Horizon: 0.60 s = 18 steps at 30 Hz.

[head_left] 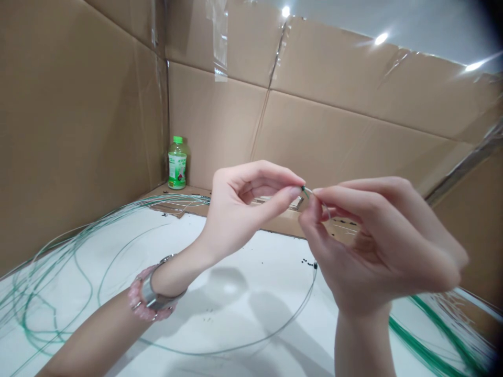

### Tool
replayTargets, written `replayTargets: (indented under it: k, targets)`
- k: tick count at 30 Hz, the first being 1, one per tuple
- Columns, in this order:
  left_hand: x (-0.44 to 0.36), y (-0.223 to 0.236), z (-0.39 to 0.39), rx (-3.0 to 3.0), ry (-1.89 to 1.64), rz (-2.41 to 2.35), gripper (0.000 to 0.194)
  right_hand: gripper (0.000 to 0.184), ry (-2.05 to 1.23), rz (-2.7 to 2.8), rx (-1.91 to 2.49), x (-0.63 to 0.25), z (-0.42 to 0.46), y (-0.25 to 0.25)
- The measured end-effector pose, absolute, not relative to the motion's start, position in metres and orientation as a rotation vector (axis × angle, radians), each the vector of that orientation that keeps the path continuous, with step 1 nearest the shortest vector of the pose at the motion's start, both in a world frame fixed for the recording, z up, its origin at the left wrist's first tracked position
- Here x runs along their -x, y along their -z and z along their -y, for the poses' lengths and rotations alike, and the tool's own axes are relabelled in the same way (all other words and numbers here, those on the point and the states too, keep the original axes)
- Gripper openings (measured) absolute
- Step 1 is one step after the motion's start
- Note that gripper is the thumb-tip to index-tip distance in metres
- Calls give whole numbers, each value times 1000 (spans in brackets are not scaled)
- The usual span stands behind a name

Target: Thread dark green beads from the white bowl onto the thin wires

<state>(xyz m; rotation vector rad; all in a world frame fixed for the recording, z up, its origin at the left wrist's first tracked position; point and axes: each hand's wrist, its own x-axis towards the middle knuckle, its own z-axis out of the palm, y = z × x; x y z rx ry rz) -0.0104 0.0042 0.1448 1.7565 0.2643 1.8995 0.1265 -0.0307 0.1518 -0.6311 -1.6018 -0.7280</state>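
A thin green-coated wire point(308, 191) is pinched mid-air by the left hand point(247, 209) and right hand point(379, 246), both closed at the fingertips, seemingly so the springy end is kept steady. Its wire loop point(236, 350) is left hanging near, with more wire coils point(47, 283) heaped left.

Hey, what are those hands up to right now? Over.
Left hand and right hand pinching thin green wire near its end. Loop hangs below them. Green wire bundle lies off left, apart from hands.
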Motion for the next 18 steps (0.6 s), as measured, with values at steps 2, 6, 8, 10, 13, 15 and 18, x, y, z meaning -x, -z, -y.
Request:
replayTargets:
  k: [2,6,8,10,13,15,18]
  targets:
    - [11,-145,-3,-1806,-1923,-275,10,29,714,1611,621,-127,29,-152]
    - [13,-145,-5,-1836,-1926,-316,9,27,564,1649,625,-128,26,-153]
    - [15,-145,-7,-1831,-1923,-328,10,25,428,1674,614,-129,25,-155]
    - [16,-146,-8,-1838,-1910,-334,9,24,286,1684,610,-129,23,-156]
    - [19,-147,-10,-1859,-1866,-344,5,23,142,1651,618,-130,21,-157]
    - [19,-147,-11,-1878,-1837,-355,5,22,78,1644,615,-131,19,-157]
    - [19,-146,-13,-1928,-1852,-372,6,18,-48,1678,633,-133,16,-157]
